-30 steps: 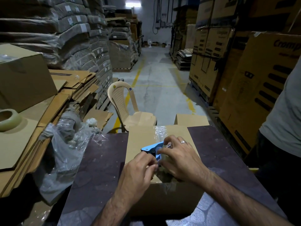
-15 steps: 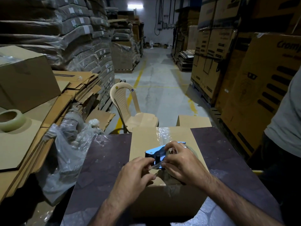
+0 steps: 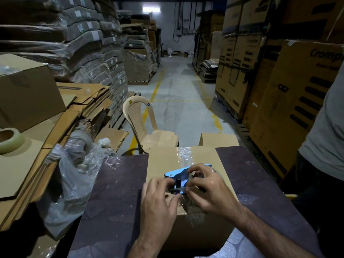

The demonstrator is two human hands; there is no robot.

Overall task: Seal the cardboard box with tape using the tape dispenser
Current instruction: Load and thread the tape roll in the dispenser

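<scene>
1. The dark table [image 3: 115,183] carries the cardboard box [image 3: 163,161] at its middle.
2. The tape dispenser [image 3: 178,173] is over the near half of the box top. Its long axis runs left to right, nose to the left.
3. The right hand [image 3: 206,189] grasps the dispenser. The left hand [image 3: 158,198] is at its nose, blurred; grip cannot be told.
4. Bare table flanks the box on both sides.
5. A chair [image 3: 141,118] stands beyond the far edge, with aisle floor [image 3: 176,90] behind it.

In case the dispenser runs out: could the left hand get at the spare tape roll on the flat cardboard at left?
Probably, with a long stretch. The tape roll lies uncovered on the cardboard stack; only the plastic bag lies between. The left hand is busy at the tape dispenser.
</scene>
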